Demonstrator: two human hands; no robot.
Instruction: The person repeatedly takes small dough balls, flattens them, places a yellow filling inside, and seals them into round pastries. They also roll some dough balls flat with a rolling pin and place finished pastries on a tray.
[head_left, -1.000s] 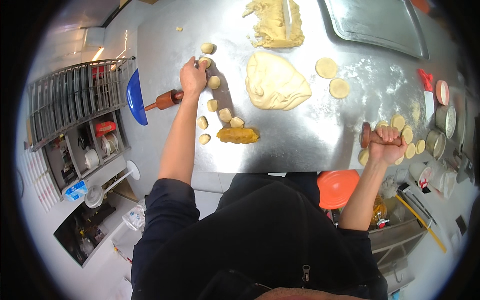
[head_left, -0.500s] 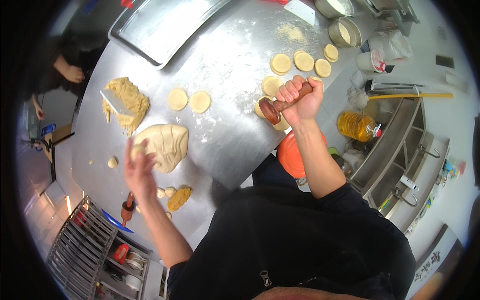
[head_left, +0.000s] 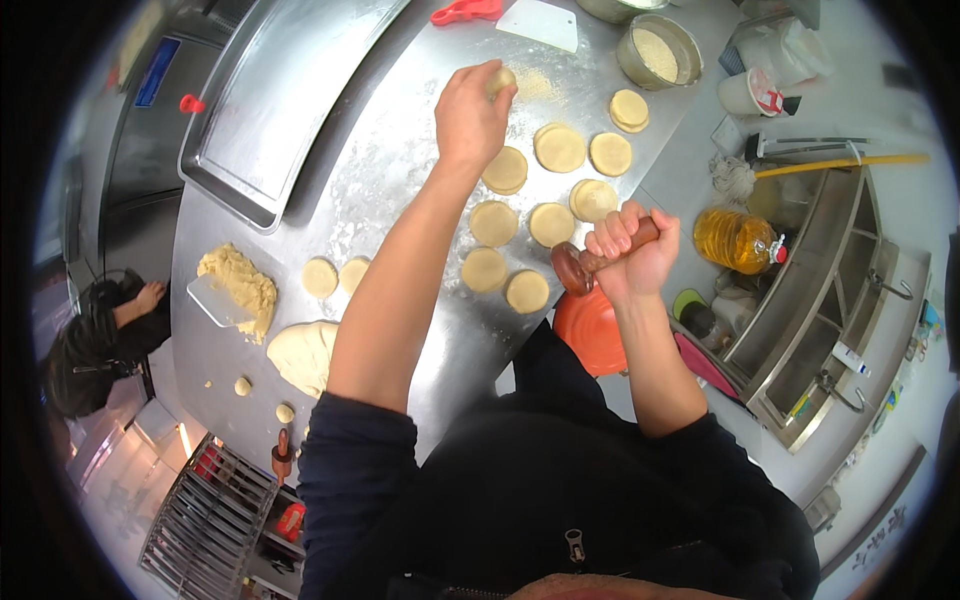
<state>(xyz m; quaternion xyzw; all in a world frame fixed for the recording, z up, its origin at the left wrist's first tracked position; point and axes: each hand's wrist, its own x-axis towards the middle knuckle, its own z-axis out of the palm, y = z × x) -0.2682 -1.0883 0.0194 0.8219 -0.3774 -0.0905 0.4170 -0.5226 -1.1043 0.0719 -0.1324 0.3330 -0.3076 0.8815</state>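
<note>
Dough ball (head_left: 502,81) in your left hand (head_left: 471,113), at the floured table (head_left: 395,135); wooden press (head_left: 572,270) in your right hand (head_left: 632,256).
Your left thumb and fingers close around the ball, just beside a patch of powder (head_left: 536,86) and near the white scraper (head_left: 537,24). Your fingers hide most of the ball, so whether it touches the table cannot be told. Your right fingers wrap fully around the press handle, with its round head toward your left. Pale discs (head_left: 559,148), some apparently stacked, lie grouped to the right of your left forearm; the metal tray (head_left: 275,120) lies to its left.
</note>
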